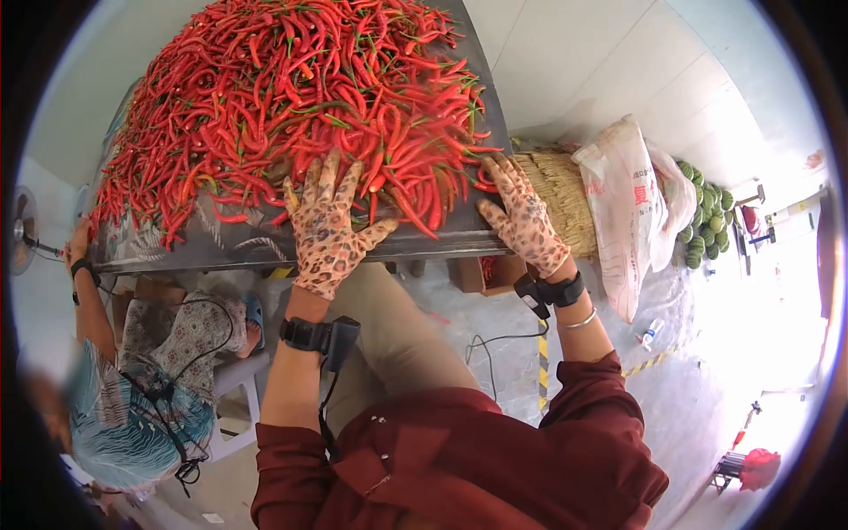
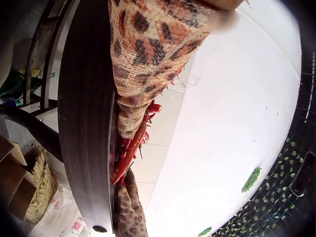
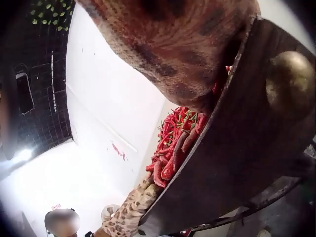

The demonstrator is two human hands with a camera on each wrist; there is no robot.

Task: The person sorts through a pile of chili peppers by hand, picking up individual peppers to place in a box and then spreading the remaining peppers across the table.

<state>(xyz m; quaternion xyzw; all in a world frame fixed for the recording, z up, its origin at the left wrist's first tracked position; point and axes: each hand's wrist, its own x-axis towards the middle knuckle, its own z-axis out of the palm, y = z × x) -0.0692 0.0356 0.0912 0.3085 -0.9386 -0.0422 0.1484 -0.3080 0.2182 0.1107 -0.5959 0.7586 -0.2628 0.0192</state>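
A large heap of red chili peppers [image 1: 291, 97], some with green stems, covers most of a dark table [image 1: 424, 246]. My left hand [image 1: 329, 231], in a leopard-print glove, lies with spread, straight fingers whose tips touch the peppers at the front of the heap. At the table's right corner, my right hand [image 1: 528, 221] wears a matching glove. Its fingers are extended over the edge, beside a few loose peppers [image 1: 433, 199]. In the left wrist view, a red pepper [image 2: 131, 153] lies by the rim between both hands. Neither palm's underside shows.
At the left, another person's hand [image 1: 79, 238] is at the table's edge. Right of the table are a straw bundle [image 1: 556, 199], a white printed sack [image 1: 618, 212] and several striped green melons [image 1: 707, 216]. An open cardboard box [image 1: 481, 276] stands below, and a cable [image 1: 503, 339] crosses the floor.
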